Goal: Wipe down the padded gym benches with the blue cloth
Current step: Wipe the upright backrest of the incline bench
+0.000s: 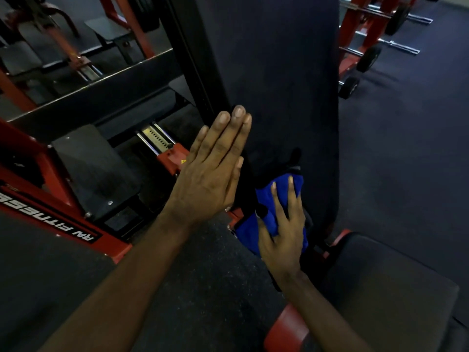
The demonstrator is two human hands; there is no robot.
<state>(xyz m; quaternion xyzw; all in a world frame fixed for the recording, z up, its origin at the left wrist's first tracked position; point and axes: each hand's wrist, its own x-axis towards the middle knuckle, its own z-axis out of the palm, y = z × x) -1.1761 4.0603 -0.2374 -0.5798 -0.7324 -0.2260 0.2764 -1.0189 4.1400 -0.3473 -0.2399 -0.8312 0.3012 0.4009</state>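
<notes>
Right hand (284, 240) presses blue cloth (247, 232) flat on the lower end of the upright backrest (279, 72); grip apart, fingers spread straight over the cloth; left hand (210, 179) flat against the backrest's left edge, grip apart, holding nothing; wiping under way, low on this pad; no wet trace shows, so the share done is unclear; seat (393, 288) probably still to do.
</notes>
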